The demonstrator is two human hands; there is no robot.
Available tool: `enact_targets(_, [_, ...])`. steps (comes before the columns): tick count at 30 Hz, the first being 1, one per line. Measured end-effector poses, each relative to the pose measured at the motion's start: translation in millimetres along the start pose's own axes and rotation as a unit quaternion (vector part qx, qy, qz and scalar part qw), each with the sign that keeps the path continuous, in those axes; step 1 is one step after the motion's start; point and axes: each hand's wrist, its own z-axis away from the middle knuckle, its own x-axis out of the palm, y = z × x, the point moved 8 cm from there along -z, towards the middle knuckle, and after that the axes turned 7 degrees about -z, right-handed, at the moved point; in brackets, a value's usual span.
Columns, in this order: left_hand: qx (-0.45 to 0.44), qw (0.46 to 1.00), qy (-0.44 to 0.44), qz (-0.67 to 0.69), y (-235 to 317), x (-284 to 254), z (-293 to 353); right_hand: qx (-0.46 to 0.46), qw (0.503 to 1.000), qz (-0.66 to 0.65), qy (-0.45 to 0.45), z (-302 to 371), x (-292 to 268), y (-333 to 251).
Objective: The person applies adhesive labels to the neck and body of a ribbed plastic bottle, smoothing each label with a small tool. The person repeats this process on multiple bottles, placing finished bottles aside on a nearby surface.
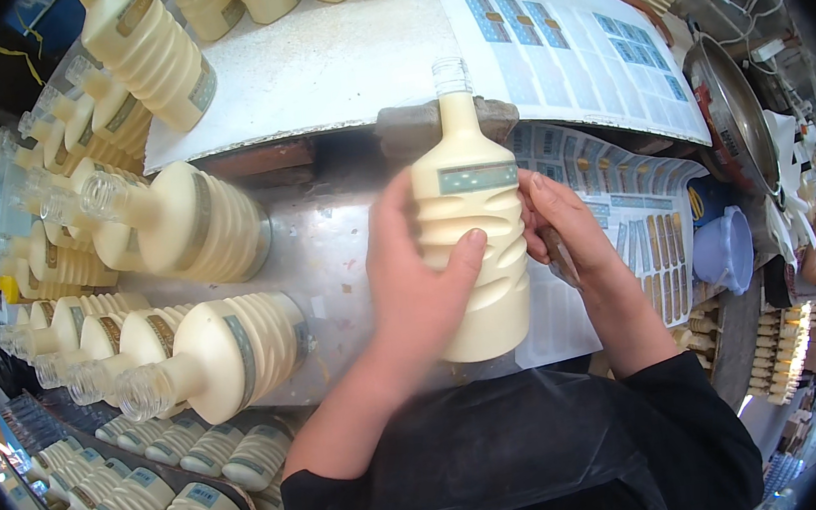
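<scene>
Well, from here the left hand (413, 277) clasps the cream bottle (484, 307); the right hand (583, 230) holds a thin implement (560, 254); bottle's probably stiff, heavy, breakable glass; best gripped round its grooves.

A workshop, rows of matching cream bottles (185, 225), printed label sheets (586, 53), metal-topped worktable (324, 244)

Bottles (207, 363) block left; passage over white board (337, 72); distorted right: purple basin (723, 252) likely obstructs.

Head fisheye cam, L of pair, faces dn, near L hand (423, 278) & R hand (574, 224); forearms (354, 417) enter approx. 6 o'clock.
</scene>
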Motion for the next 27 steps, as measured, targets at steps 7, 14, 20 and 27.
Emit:
enact_targets(7, [0.021, 0.999, 0.019, -0.026, 3.1, 0.4, 0.9, 0.014, 1.0, 0.013, 0.002, -0.5, -5.9, 9.3])
enact_targets(14, [-0.003, 1.0, 0.021, 0.01, -8.8, -4.1, -0.3, 0.006, 0.997, 0.076, -0.027, 3.2, 5.2, -3.2])
enact_targets(20, [-0.006, 0.998, 0.0, 0.061, -13.6, -3.0, -1.2, -0.009, 0.989, 0.14, -0.036, 14.0, 12.8, -20.9])
enact_targets(27, [-0.069, 0.981, -0.034, 0.18, -9.1, 5.6, -2.6, -0.091, 0.966, 0.239, -0.045, 22.4, 27.9, -43.8])
